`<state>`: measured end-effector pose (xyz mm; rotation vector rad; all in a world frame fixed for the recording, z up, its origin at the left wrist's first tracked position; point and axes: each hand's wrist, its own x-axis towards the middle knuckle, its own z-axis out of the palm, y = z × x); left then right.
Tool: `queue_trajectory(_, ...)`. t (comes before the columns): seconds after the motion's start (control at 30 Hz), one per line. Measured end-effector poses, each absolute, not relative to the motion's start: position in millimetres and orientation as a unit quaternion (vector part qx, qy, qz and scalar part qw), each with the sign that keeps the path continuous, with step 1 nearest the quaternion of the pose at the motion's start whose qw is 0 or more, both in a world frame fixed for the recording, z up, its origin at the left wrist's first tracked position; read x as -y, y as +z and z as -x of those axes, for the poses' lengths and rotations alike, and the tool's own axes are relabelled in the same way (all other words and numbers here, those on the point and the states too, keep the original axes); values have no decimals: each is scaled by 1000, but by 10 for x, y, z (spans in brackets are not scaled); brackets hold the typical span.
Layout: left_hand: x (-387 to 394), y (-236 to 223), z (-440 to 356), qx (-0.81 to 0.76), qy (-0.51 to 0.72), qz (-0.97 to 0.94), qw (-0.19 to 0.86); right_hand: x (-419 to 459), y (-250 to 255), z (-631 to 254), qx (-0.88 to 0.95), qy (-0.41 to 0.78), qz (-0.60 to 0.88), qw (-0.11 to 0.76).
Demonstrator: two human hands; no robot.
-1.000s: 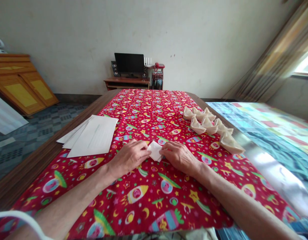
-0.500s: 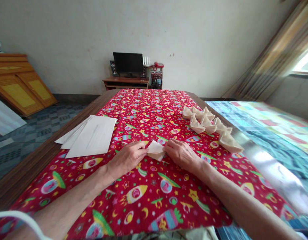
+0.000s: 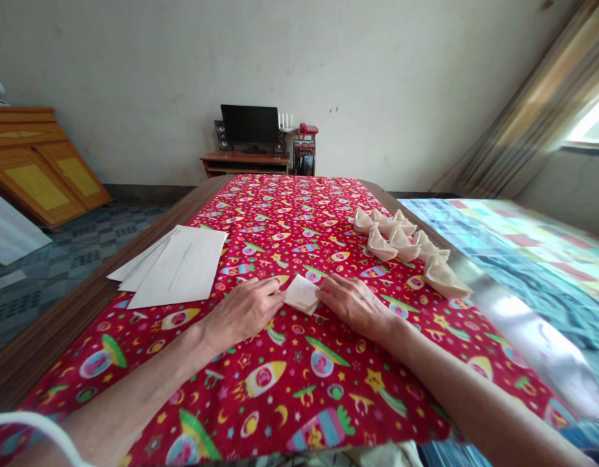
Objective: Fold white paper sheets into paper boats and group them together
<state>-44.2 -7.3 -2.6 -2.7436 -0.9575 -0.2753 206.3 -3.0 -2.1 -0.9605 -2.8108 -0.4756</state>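
Note:
A small folded piece of white paper [image 3: 302, 294] lies on the red patterned cloth [image 3: 289, 363], between my two hands. My left hand [image 3: 253, 305] pinches its left corner with closed fingers. On the opposite side, my right hand [image 3: 350, 299] has its fingers closed on the right corner. Both wrists rest low over the cloth. To the left is a fanned stack of white paper sheets [image 3: 185, 266]. Several folded paper boats [image 3: 399, 240] stand in a cluster at the right.
The cloth covers a dark wooden table [image 3: 99, 272]. A bed with a patterned cover [image 3: 513, 253] adjoins the right side. A monitor [image 3: 250, 124] stands on a low desk by the far wall. A white cable [image 3: 41, 418] curves across the lower left corner.
The raised flap of the folded paper now lies flatter against it. Both hands have stayed at its corners, with only slight finger movement.

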Motion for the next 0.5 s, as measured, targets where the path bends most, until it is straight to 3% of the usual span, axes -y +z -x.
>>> queue_trajectory(0.33,76,-101,343,324,-128,929,125,-1,-70,-2073,939,-160,290,94)
queue_trajectory(0.5,-31,-249,324,335,-288,896,-38,-30,-84,-2087,927,-101,330,148)
